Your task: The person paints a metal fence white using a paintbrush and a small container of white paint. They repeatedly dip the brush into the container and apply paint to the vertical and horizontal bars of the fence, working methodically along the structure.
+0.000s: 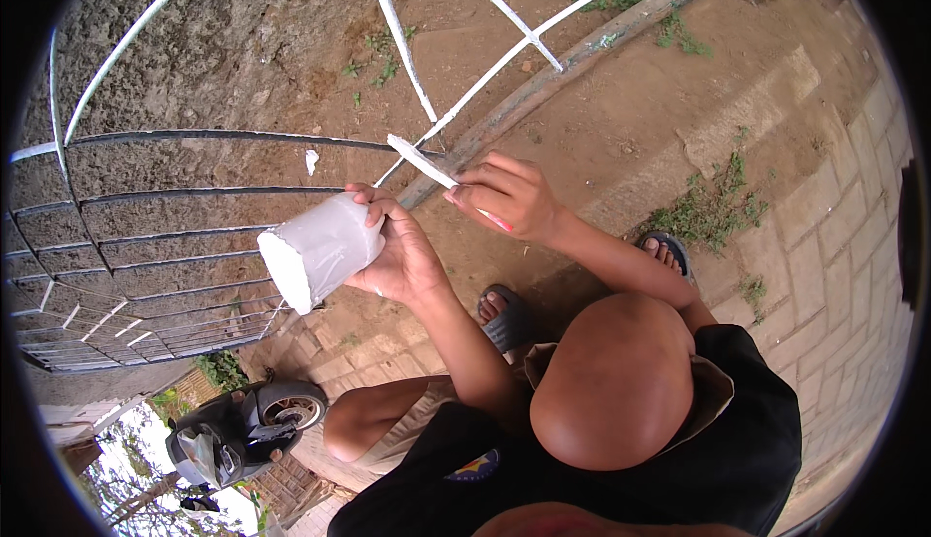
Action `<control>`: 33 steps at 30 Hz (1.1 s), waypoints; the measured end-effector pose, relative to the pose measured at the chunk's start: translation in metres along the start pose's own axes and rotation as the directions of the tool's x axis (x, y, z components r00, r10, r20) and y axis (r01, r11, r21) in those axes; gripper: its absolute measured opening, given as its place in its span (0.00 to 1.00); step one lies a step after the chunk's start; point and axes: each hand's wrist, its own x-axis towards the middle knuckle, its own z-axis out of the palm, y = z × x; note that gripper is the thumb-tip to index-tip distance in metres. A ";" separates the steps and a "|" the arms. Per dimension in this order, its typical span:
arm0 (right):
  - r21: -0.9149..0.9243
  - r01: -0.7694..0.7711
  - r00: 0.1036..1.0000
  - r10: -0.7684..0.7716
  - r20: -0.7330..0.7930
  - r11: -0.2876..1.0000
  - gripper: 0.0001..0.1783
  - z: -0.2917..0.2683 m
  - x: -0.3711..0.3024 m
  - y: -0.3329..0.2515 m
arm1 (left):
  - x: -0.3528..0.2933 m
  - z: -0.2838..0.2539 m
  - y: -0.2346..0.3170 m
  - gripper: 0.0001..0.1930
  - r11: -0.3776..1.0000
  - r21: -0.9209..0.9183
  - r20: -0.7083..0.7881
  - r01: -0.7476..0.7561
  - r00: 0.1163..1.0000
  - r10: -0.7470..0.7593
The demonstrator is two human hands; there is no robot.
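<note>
My left hand [402, 256] grips a whitish plastic cup [335, 241] from its side, fingers wrapped round the rim nearest the fence. The cup's other end, facing lower left, is solid white with a ragged edge. Between the fingers of my right hand [509, 193] is a slim paintbrush [427, 164], coated white, with a bit of red showing by the palm. Its white tip overlaps a bar of the metal fence [242, 136]; whether it touches cannot be told. Some fence bars are white, while others look dark with white streaks along them.
A low concrete curb [504, 115] runs under the fence. Bare soil with weeds [713, 203] borders brick paving [824, 275]. My bent knee [616, 382] and sandalled feet [504, 314] are close below my hands. A parked motorbike [242, 430] stands at lower left.
</note>
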 end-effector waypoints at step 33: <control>0.017 -0.047 0.983 0.049 -0.178 0.999 0.10 0.001 -0.003 0.011 | -0.004 -0.003 0.009 0.40 0.995 0.100 0.038 -0.023 0.999 0.019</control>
